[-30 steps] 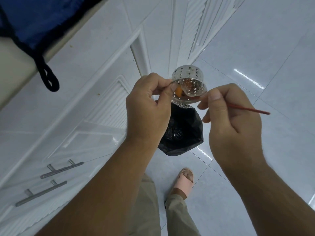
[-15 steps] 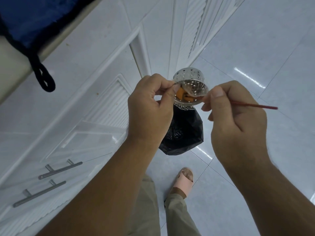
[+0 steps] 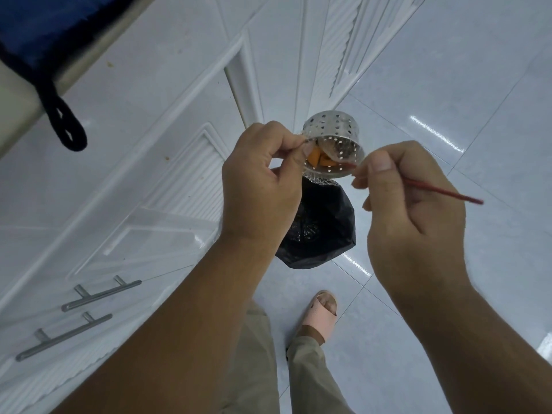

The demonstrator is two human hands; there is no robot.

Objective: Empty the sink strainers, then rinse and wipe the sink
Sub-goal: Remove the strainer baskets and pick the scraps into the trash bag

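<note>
My left hand (image 3: 260, 180) pinches the rim of a perforated metal sink strainer (image 3: 334, 135), tipped on its side with its mouth toward me. Orange food scraps (image 3: 321, 158) sit inside it, and a bit of white mesh (image 3: 321, 181) hangs under its rim. My right hand (image 3: 412, 222) pinches a thin red stick (image 3: 442, 192) whose tip reaches into the strainer's mouth. Directly below the strainer stands a bin lined with a black bag (image 3: 319, 228) on the floor.
White cabinet doors (image 3: 143, 162) with two metal bar handles (image 3: 101, 294) run along the left. A counter edge with a blue cloth and black loop (image 3: 64, 127) is at top left. Glossy white floor tiles (image 3: 463, 85) spread right. My sandalled foot (image 3: 321, 312) stands below the bin.
Both hands and the strainer have stayed over the bin, shifting only slightly. The stick tip works inside the strainer, and more of the orange scraps show at its mouth.
</note>
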